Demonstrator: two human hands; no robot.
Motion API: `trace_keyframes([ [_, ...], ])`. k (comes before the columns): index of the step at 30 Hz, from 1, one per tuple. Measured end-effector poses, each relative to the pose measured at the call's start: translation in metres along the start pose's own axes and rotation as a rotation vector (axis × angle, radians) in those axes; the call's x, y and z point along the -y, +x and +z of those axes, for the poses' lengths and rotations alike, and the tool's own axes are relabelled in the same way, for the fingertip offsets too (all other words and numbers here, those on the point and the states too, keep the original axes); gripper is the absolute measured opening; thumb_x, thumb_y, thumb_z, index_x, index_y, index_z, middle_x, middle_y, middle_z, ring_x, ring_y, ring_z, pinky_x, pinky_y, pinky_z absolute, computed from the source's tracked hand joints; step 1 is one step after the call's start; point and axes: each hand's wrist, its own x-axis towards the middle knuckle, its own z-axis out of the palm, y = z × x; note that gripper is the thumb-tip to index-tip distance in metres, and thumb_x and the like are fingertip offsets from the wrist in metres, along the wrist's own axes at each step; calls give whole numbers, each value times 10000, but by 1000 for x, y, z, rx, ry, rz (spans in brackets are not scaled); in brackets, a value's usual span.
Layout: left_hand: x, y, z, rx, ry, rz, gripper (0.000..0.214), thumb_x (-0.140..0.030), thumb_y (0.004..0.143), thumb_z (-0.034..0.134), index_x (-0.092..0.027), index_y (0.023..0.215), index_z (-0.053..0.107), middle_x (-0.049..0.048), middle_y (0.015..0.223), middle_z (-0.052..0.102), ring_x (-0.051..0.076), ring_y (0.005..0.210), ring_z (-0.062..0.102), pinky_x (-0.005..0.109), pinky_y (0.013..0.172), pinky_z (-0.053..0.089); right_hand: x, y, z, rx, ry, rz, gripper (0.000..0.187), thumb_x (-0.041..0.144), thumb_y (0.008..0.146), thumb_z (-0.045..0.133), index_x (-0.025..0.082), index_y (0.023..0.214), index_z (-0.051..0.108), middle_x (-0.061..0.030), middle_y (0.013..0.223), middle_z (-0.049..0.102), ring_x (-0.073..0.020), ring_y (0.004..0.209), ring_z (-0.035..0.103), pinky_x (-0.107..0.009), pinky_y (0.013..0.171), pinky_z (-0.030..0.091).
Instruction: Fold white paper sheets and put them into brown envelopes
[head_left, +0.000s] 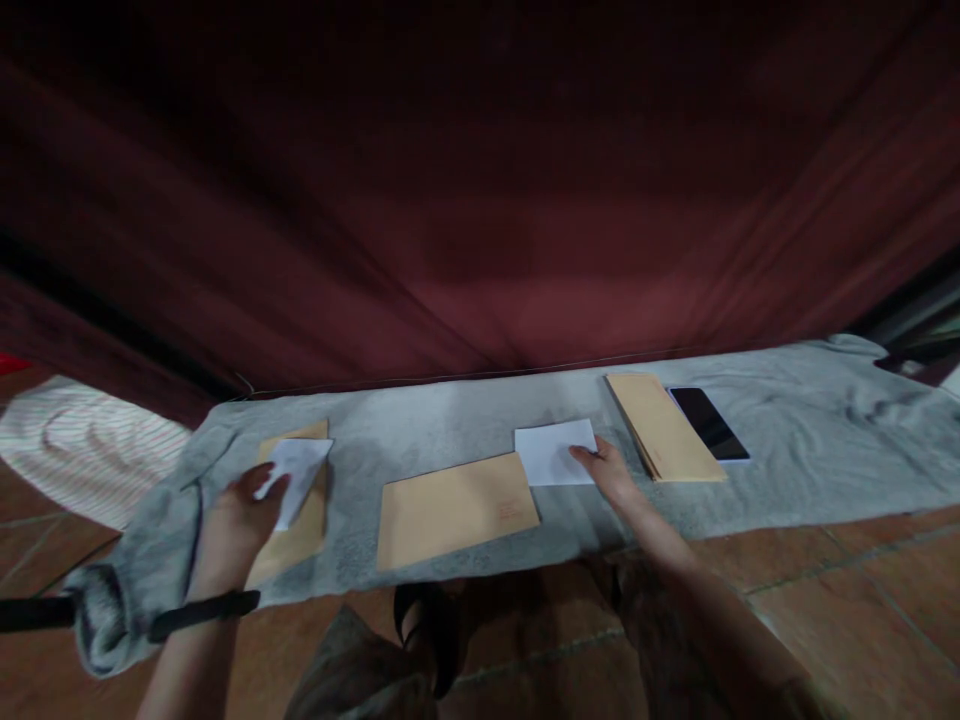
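My left hand (244,515) grips a white sheet of paper (298,470) between thumb and fingers. That sheet is over a brown envelope (304,530) at the left end of the grey cloth. My right hand (604,468) pinches the right edge of another white paper (551,455), thumb on top and fingers mostly hidden. The left edge of this paper meets the upper right corner of a brown envelope (454,510), which lies flat in the middle with faint reddish print at its right end.
A stack of brown envelopes (664,425) lies right of my right hand, beside a dark-screened phone (709,422). Grey cloth (810,440) covers the narrow surface. A dark red curtain (480,250) hangs behind it. Striped fabric (90,450) is at far left, above a tiled floor (847,590).
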Motion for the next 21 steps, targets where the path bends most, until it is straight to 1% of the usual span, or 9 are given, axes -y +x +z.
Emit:
trace_keyframes([
  [2,-33,-30,26,116,-111,129,362,-413,801,569,-173,1047,681,107,1038,731,296,1046,684,434,921,557,-3,1,0,-4,-17,-27,401,441,632,718,182,938,711,-79,875,772,-258,764,708,-357,673,563],
  [4,-76,-68,53,194,-240,323,405,-394,823,576,-161,1138,676,143,1200,692,282,1131,660,438,1005,525,-6,3,0,-13,-28,-48,404,437,634,714,187,951,697,-72,873,766,-254,766,704,-356,679,560],
  [6,-117,-106,75,261,-335,496,426,-385,859,581,-191,1232,653,139,1339,633,259,1222,617,434,1051,504,-10,6,-1,-31,-31,-65,416,427,624,721,188,962,678,-64,859,757,-248,752,694,-357,680,555],
  [7,-133,-123,83,282,-363,574,447,-389,883,576,-203,1286,629,137,1403,595,256,1285,576,440,1081,484,-11,7,-1,-45,-32,-72,419,422,615,726,188,958,668,-59,846,750,-245,741,687,-358,677,552],
  [9,-155,-150,95,335,-339,719,517,-430,879,626,-229,1354,590,118,1465,556,283,1399,470,493,1157,405,-14,10,-2,-69,-38,-75,427,413,608,729,193,964,649,-52,831,736,-239,728,673,-359,676,547],
  [11,-162,-166,102,353,-287,779,587,-458,865,664,-225,1393,556,120,1484,540,307,1432,425,540,1191,344,-15,10,-4,-81,-44,-72,444,406,618,722,204,1002,634,-53,851,729,-239,742,670,-356,677,544],
  [13,-161,-171,107,346,-246,809,598,-451,895,635,-207,1428,518,129,1510,513,316,1449,399,559,1202,313,-14,10,-6,-81,-41,-79,487,390,631,715,216,1074,614,-58,896,726,-244,776,672,-351,680,543],
  [17,-155,-170,112,328,-212,839,583,-441,929,588,-182,1443,496,146,1524,490,318,1457,387,553,1203,309,-10,9,-8,-90,-22,-78,623,360,634,705,213,1223,565,-48,899,713,-245,783,672,-347,686,543],
  [21,-159,-171,114,359,-223,866,512,-359,931,585,-209,1416,516,125,1513,503,301,1442,410,574,1207,288,-8,10,-11,-148,-55,-76,668,354,673,669,203,1310,539,-41,903,710,-237,774,665,-337,691,538],
])
